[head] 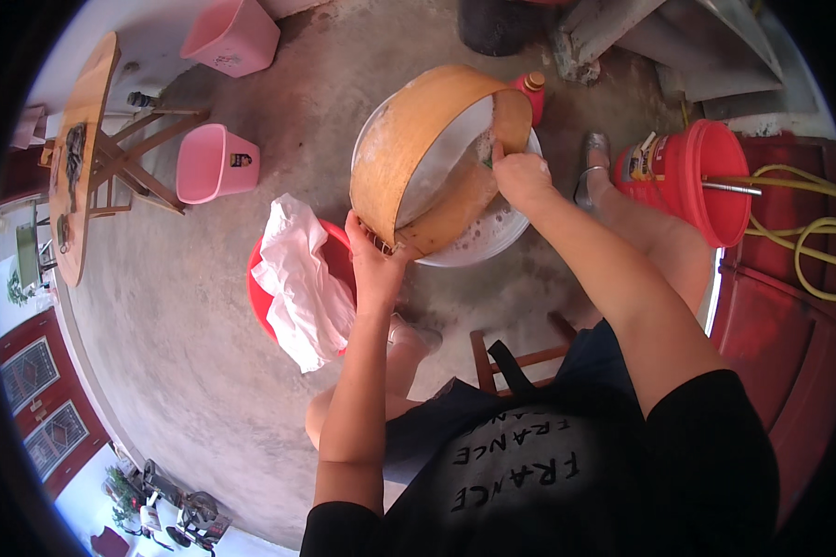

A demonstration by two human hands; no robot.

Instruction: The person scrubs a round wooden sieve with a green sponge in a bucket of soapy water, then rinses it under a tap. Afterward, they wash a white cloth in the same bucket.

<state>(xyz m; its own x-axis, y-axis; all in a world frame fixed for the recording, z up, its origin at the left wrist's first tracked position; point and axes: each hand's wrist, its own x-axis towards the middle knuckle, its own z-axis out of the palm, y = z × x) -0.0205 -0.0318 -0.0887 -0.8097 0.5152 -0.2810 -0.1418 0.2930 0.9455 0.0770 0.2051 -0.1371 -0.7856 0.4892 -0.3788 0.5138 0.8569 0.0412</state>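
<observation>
A round sieve with a wooden hoop rim (pixel 404 146) stands tilted on its edge in a white basin (pixel 491 244) that holds sudsy water. My left hand (pixel 378 268) grips the near left part of the hoop, thumb and fingers on either side of the rim. At the right, my right hand (pixel 522 177) is at the inner side of the hoop and covers something small and green, mostly hidden. A white cloth (pixel 299 285) is draped over a red basin (pixel 258 306) to the left of my left forearm.
A pink bottle (pixel 533 97) stands behind the basin. Right of my leg is a red bucket (pixel 697 181) beside a yellow hose (pixel 801 181). Pink bins (pixel 233 42) and a wooden folding table (pixel 87 160) are at the left. Part of a wooden stool (pixel 484 362) shows below me.
</observation>
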